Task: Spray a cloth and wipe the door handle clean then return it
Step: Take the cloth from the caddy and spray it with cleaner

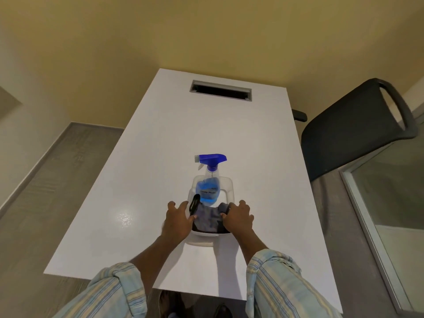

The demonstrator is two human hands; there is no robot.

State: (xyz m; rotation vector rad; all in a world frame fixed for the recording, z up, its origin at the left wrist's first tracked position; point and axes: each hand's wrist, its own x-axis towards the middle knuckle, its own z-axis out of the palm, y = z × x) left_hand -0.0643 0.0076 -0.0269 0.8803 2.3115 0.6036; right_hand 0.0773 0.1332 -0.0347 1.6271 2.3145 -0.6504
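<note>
A clear plastic tub [230, 188] stands on the white table [146, 175]. In it stands a spray bottle [210, 177] with a blue trigger head and blue liquid. A grey-purple cloth [210, 218] lies crumpled in the tub's near half, next to a small black object [195, 201]. My left hand [177, 220] rests on the tub's left rim with fingers spread. My right hand [238, 218] sits on the right rim, its fingers curled over the cloth's edge. The door handle is not in view.
A black office chair [358, 127] stands at the table's right side. A cable slot [220, 90] is cut into the table's far end. A glass panel with a metal frame [376, 226] runs along the right. Grey floor lies to the left.
</note>
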